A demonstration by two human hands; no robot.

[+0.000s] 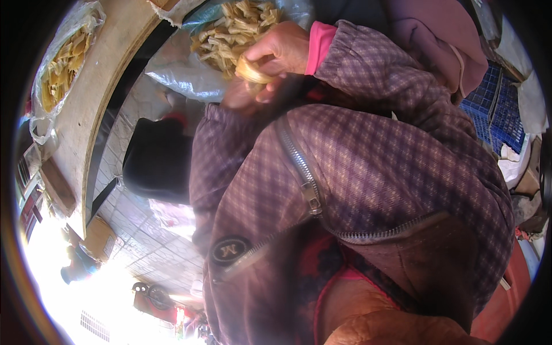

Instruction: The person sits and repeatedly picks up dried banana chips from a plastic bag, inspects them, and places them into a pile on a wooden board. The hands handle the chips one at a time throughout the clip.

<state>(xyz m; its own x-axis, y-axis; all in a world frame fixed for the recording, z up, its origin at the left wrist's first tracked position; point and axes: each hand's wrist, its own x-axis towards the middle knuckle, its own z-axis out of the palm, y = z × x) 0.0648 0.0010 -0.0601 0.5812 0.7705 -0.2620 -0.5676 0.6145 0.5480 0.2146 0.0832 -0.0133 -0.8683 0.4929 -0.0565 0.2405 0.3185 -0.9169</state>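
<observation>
A curled, pale yellow strip (253, 72) is held in front of my body, where my two hands meet. The thumb and fingers of my right hand (280, 49), coming out of a pink cuff, pinch it from above. Below it my left hand (239, 95) is blurred and partly in shadow, its fingers closed at the strip's lower side. Just beyond the hands a clear plastic bag (185, 84) lies open, holding many knotted yellowish strips (235, 28). What the strips are made of is not plain.
On the left, a wooden board (118, 51) carries another plastic bag (97, 17) of similar pieces (64, 71). A black object (157, 159) stands on the tiled floor (142, 239). Blue plastic crates (496, 108) are at the right. Someone's mauve-clothed part (440, 39) or cloth lies at the upper right.
</observation>
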